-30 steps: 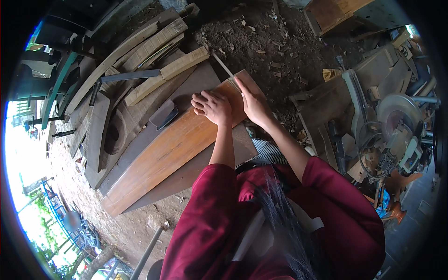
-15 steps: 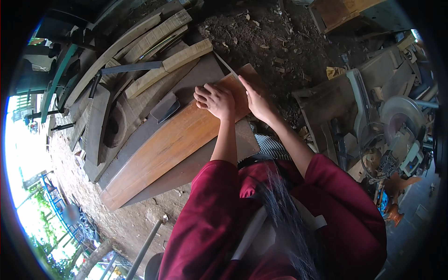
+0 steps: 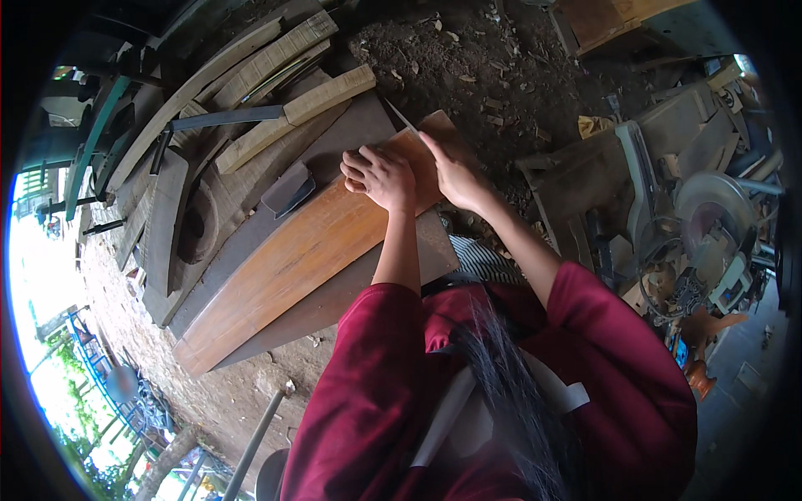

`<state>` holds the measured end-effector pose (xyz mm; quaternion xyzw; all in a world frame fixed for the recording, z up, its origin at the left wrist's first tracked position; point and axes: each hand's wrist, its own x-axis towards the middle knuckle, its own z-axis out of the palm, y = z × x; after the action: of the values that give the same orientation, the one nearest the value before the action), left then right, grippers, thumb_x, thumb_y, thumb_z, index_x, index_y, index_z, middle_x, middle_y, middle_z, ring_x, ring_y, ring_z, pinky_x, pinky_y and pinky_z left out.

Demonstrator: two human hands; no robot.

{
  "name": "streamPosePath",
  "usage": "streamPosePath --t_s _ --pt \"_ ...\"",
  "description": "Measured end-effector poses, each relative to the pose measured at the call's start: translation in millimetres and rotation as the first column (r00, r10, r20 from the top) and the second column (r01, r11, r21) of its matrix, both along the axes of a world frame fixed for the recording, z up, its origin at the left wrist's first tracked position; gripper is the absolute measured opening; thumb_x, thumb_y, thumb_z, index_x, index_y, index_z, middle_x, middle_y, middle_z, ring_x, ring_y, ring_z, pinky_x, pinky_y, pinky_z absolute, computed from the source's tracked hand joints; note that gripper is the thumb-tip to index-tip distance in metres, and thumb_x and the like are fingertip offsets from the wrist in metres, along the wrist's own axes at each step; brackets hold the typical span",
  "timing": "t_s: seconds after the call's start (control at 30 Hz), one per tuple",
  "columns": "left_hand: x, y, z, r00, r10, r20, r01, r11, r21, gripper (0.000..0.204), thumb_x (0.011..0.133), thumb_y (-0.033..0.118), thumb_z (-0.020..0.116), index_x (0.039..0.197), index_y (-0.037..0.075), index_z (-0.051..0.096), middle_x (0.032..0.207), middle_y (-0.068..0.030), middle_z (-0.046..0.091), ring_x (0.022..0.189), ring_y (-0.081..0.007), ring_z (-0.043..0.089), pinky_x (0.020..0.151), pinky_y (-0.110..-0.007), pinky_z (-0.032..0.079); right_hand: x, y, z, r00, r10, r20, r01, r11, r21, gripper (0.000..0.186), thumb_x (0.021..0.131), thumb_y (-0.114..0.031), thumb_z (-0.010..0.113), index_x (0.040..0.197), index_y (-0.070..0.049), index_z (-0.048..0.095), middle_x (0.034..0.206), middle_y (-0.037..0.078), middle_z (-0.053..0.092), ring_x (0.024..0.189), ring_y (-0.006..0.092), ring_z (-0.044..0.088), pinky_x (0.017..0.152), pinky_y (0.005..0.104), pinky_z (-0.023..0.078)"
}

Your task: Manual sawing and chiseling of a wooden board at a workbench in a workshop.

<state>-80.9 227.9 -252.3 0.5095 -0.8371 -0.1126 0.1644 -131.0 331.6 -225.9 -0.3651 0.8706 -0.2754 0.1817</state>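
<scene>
A long orange-brown board lies diagonally over darker panels. My left hand presses on its upper part, fingers bent at its far edge. My right hand is closed on a thin pale strip, index finger along it; the strip crosses the board's upper end and its lower part is hidden by that hand. A small dark flat object sits left of my left hand.
Stacked timber offcuts and boards fill the upper left. A circular-blade saw stands among scrap wood at right. A wooden box is at top right, beyond leaf-strewn dirt. A metal pole is at lower left.
Both hands keep their grips. My right hand has shifted slightly along with the strip, less of which shows beyond the fingers. The whole view has shifted a little.
</scene>
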Motion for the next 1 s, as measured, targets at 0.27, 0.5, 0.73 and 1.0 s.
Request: streamPosePath --t_s 0.27,0.5,0.73,1.0 --pt "-5.4 2.0 -0.9 0.999 0.003 -0.046 -0.007 0.997 -0.071 0.021 0.078 0.018 0.043 0.089 0.002 0.044 0.112 -0.0189 0.037 0.109 -0.0322 0.030 0.086 -0.046 0.023 -4.5 2.4 6.0 0.987 -0.029 0.156 0.012 0.995 0.104 0.065 0.075 -0.003 0.041 0.133 -0.015 0.014 0.067 0.023 0.056 0.052 0.0342 0.055 0.049 0.0421 0.043" --pt "0.6 -2.1 -7.5 0.999 0.018 -0.051 -0.022 0.997 -0.080 0.021 0.078 0.019 0.043 0.090 0.002 0.044 0.114 -0.0189 0.036 0.110 -0.0322 0.030 0.086 -0.045 0.023 11.1 6.3 13.4 0.992 -0.053 0.110 0.045 0.996 0.076 0.058 0.081 -0.008 0.039 0.132 -0.005 0.011 0.067 0.024 0.056 0.055 0.0370 0.055 0.050 0.0428 0.044" --pt "-0.4 0.1 -1.3 1.000 0.005 -0.010 -0.005 0.999 -0.044 0.026 0.075 0.020 0.044 0.092 0.000 0.044 0.116 -0.0208 0.035 0.112 -0.0320 0.030 0.088 -0.043 0.023 45.7 41.0 30.5 0.963 -0.267 0.013 0.246 0.904 0.350 0.033 0.084 -0.013 0.039 0.111 0.005 0.037 0.062 0.023 0.055 0.062 0.0392 0.057 0.053 0.0447 0.045" --pt "0.9 -0.7 -3.7 1.000 0.003 -0.008 -0.003 1.000 -0.020 0.026 0.075 0.019 0.044 0.093 0.000 0.044 0.117 -0.0209 0.034 0.112 -0.0323 0.029 0.088 -0.044 0.022 35.5 36.4 -9.6 0.981 -0.195 0.022 0.194 0.981 0.021 0.019 0.084 -0.015 0.040 0.078 0.000 0.049 0.068 0.022 0.056 0.064 0.0384 0.055 0.056 0.0438 0.045"
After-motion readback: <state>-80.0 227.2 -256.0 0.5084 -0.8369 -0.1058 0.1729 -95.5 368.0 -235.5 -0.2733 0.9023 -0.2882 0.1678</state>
